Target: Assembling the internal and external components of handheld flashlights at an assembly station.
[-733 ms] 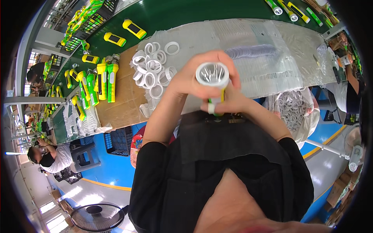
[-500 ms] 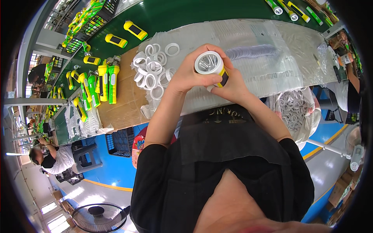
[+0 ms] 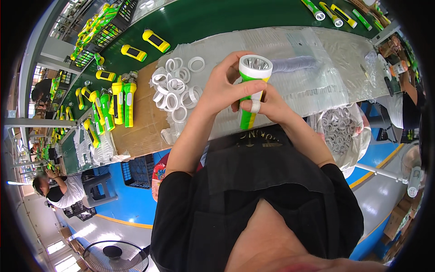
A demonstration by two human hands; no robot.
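Both hands are wrapped round one flashlight (image 3: 247, 119) with a green and yellow body and a white rim about its reflector. It stands tilted over the table edge, lens end up and away from me. My left hand (image 3: 229, 86) grips it just below the head, thumb across the front. Lower on the body, my right hand (image 3: 270, 103) closes round it, with a white band on its thumb. Loose white rings (image 3: 176, 86) lie heaped left of my hands. To the right, a long row of thin clear discs (image 3: 294, 63) rests on the plastic-covered cardboard.
Several green and yellow flashlights (image 3: 118, 103) lie on brown cardboard (image 3: 142, 129) at the left. A white sack of rings (image 3: 358, 140) stands by the table's right front. Black crates (image 3: 138, 171) and a fan (image 3: 113, 254) are below left. Other people sit at both sides.
The flashlight has tipped so that its side and tail now show, where mostly the lens faced up before. Both hands have shifted with it, my left thumb now lying across its neck.
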